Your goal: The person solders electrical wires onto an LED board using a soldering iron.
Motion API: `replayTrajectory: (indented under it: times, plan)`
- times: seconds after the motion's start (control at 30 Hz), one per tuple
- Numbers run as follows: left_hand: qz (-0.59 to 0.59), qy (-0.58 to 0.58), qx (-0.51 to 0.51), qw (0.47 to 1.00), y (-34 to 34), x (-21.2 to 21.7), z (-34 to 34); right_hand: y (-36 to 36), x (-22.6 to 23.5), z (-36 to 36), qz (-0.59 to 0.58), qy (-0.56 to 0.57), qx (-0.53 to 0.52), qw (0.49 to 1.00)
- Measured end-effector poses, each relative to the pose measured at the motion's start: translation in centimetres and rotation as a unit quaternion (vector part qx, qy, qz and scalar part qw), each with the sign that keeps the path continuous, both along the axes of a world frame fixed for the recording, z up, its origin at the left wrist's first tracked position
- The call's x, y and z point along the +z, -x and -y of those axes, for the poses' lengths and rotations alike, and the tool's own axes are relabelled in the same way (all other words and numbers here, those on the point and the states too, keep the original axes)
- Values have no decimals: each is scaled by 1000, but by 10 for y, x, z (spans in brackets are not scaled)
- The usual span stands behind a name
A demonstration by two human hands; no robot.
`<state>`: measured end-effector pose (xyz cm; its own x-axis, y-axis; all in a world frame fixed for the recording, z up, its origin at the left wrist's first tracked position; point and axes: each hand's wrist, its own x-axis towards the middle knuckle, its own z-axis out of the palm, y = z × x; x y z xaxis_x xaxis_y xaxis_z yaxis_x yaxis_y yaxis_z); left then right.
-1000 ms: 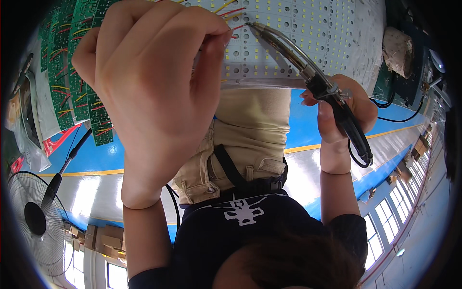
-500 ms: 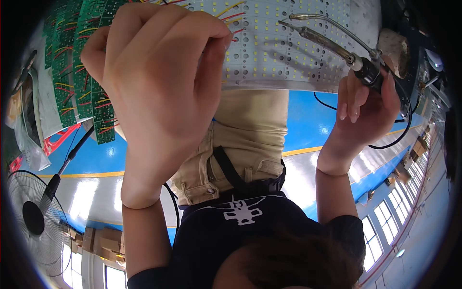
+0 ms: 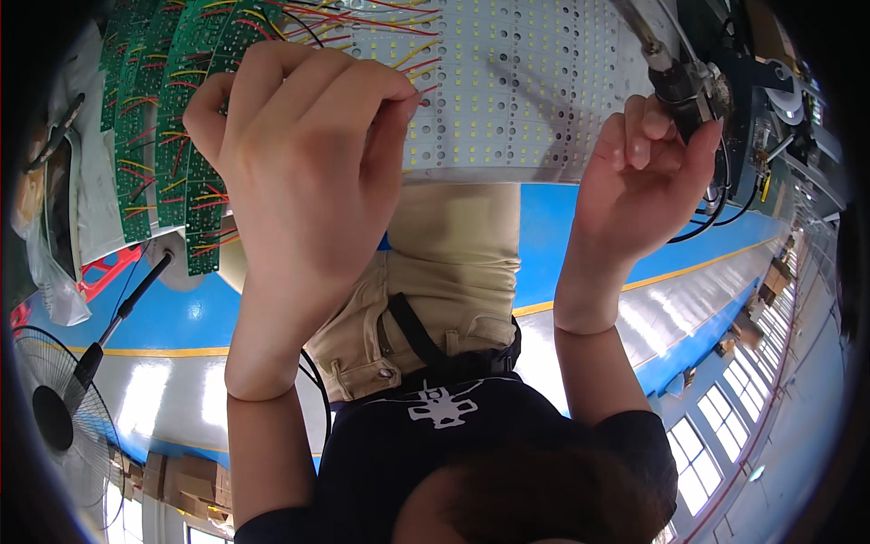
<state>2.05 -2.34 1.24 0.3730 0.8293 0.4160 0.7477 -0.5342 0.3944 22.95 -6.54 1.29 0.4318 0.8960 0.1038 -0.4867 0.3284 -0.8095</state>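
Note:
My left hand (image 3: 304, 163) is closed in a pinch at the left edge of the white LED panel (image 3: 507, 136). A short red wire end (image 3: 429, 90) pokes out past its thumb and finger. My right hand (image 3: 648, 172) is wrapped round the black handle of a soldering iron (image 3: 678, 89) at the panel's right side. A thin metal tube runs beside the iron's shaft, and its tip is cut off by the upper edge. Green circuit boards (image 3: 172, 136) with red and yellow wires lie left of my left hand, which hides part of them.
At the right stands a dark metal fixture (image 3: 770, 100) with black cables. A clear plastic bag (image 3: 59, 281) hangs at the left table edge. A black fan (image 3: 63, 417) stands at lower left, near a red plastic frame (image 3: 107, 272). Cardboard boxes (image 3: 190, 485) are farther back.
The soldering iron has swung up and away from the panel's middle, with its tip leaving view. My right hand has shifted left; my left hand keeps its pinch and sits slightly lower.

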Motion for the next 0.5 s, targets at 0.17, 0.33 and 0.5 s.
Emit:
replayTrajectory:
  times: [0.17, 0.33, 0.5]
  plan:
    - [7, 7, 3, 1000, -1, -1, 1, -16, -1, -15, 198, 47, -4, 979]
    - [0, 1, 7, 1000, 1, -2, 2, -21, -6, -19, 309, 110, -19, 944]
    - [-8, -3, 1, 1000, 0, -2, 1, -18, -7, -20, 288, 98, 19, 952]
